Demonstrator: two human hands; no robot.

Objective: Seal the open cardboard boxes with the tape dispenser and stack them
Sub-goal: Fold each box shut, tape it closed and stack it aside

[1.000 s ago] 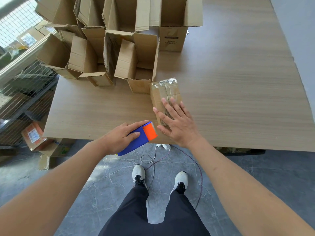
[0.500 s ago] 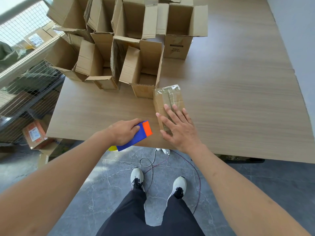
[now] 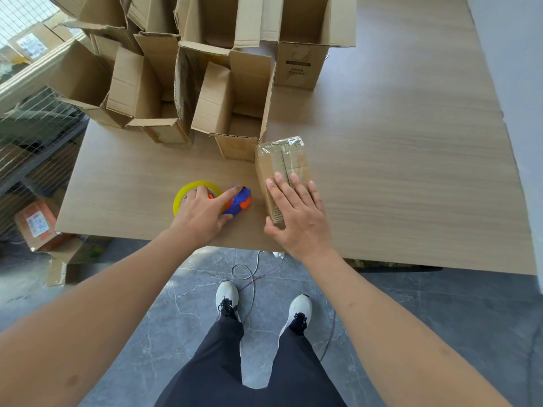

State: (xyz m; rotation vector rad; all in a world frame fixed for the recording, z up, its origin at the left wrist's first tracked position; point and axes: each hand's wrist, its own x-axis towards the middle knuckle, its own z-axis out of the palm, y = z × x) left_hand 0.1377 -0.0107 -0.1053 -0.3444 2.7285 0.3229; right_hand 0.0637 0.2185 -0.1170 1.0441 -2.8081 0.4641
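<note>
A small taped cardboard box [image 3: 282, 160] lies on the wooden table [image 3: 396, 171] near its front edge. My right hand [image 3: 296, 218] presses flat on the box's near end with straight fingers. Left of it, the blue and orange tape dispenser [image 3: 239, 201] with its yellow tape roll [image 3: 183, 193] rests on the table. My left hand [image 3: 202, 212] lies over it and holds it between thumb and fingers, the index finger stretched along the blue body. Several open cardboard boxes [image 3: 235, 92] stand behind with flaps up.
A taller open box [image 3: 299, 63] stands at the back centre. A wire-mesh rack [image 3: 32, 130] and labelled parcels [image 3: 35, 227] sit left of the table on the floor. My feet and a cable [image 3: 249, 277] are below the table's front edge.
My left hand has carried the tape dispenser from beyond the table's front edge forward and set it on the table, showing the yellow roll. My right hand stays flat on the taped box.
</note>
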